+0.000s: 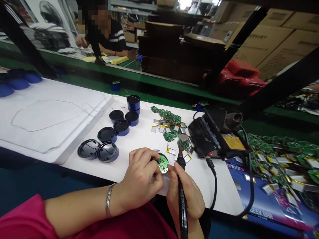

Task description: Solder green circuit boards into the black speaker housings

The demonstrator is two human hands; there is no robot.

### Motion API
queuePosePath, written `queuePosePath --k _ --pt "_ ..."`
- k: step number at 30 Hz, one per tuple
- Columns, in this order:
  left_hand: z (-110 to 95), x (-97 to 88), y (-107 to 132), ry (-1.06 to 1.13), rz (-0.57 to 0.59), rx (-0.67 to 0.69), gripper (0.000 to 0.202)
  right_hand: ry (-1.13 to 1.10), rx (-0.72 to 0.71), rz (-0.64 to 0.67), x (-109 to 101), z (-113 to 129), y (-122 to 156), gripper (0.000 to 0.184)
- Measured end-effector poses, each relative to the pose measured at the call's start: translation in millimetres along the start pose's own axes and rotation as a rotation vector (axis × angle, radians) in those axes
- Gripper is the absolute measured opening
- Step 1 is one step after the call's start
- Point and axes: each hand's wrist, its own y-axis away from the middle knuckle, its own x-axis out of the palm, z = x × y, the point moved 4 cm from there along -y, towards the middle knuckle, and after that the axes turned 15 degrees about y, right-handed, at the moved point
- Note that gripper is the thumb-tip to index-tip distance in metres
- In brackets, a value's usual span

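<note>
My left hand [141, 177] grips a small round green circuit board [163, 164], which sits in a dark round housing. My right hand [185, 199] is shut on a black soldering iron [181, 181], and its fingertips are close to the board's edge. The iron's metal tip points away from me, beside a heap of green circuit boards and silver flat batteries [169, 124]. Thin red wires trail from some of these boards. Several round black-and-blue housings [107, 134] stand to the left of my hands on the white bench [139, 142].
A soldering station [214, 132] stands right of the heap, its black cable running along the bench. Further right lies a large pile of boards and batteries [281, 162]. A thin wire lies on a white foam slab [50, 122]. A co-worker [104, 33] sits across, before stacked cartons [161, 49].
</note>
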Motion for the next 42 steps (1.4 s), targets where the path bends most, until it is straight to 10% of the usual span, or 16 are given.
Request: queuePosePath --k 12,21,42 --pt "0 3.3 -5 -0.017 0.080 -0.138 0.012 0.036 0.081 0.020 -3 -3 -4 0.033" --pt "1 5.1 -7 -0.012 0.087 -0.144 0.012 -0.323 0.795 0.113 -26 -44 -29 0.031" --pt "4 8.3 -6 -0.003 0.097 -0.207 0.012 -0.300 0.372 0.379 -15 -51 -79 0.019"
